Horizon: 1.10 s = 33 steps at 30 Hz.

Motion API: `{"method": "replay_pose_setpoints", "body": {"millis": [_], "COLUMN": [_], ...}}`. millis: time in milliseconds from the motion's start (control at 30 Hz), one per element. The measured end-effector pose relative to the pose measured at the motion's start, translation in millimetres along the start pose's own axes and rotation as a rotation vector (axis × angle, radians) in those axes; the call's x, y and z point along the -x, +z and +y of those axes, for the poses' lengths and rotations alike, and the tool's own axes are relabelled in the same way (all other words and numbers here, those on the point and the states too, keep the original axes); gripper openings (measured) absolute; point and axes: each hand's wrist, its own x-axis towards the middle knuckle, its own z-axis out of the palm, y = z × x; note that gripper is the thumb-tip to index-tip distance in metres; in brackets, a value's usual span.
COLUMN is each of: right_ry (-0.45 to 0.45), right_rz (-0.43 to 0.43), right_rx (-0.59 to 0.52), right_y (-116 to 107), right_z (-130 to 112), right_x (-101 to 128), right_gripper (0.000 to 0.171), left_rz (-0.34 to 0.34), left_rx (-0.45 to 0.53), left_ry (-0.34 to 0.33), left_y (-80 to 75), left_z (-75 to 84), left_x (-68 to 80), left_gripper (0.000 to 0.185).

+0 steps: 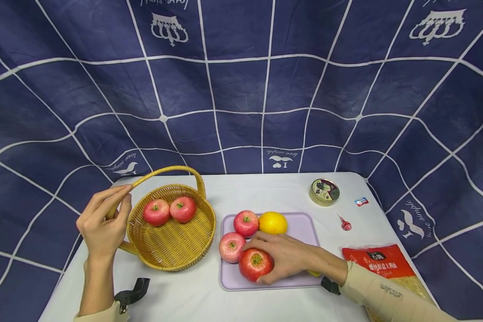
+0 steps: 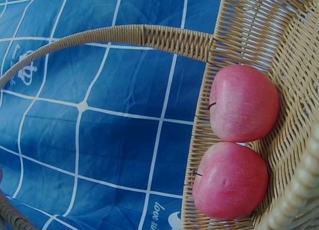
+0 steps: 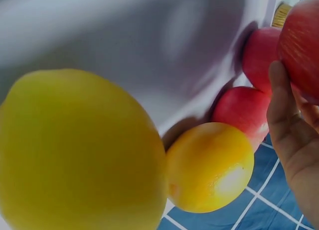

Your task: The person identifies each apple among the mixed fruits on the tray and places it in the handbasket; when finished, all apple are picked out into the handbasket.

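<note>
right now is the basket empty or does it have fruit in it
Not empty: the basket holds two red apples, lying side by side against its far wall.

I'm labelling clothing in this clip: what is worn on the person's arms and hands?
Both hands are bare. The right arm wears a beige sleeve with small dark lettering, and a black clip-like mount sits at its wrist. The left arm shows a beige cuff low down, with a black mount beside it.
</note>
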Motion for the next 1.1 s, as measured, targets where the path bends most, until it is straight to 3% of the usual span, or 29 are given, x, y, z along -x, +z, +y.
{"method": "replay_pose_setpoints", "body": {"millis": [700, 1100], "right_ry": [-0.141, -0.107], "right_rz": [0.108, 0.102], "right_rx": [-0.079, -0.054], "right_y": [-2.0, -3.1], "right_z": [-9.5, -15.5], "right_x": [-4.7, -9.0], "right_gripper": [0.069, 0.067], "left_rz": [-0.017, -0.016], "left_rx": [0.014, 0.011], "left_ry": [-0.015, -0.02], "left_y": [-1.8, -2.2], "left_z": [-4.7, -4.8], "left_x": [1.2, 1.2], "left_gripper": [0.012, 0.012]}}
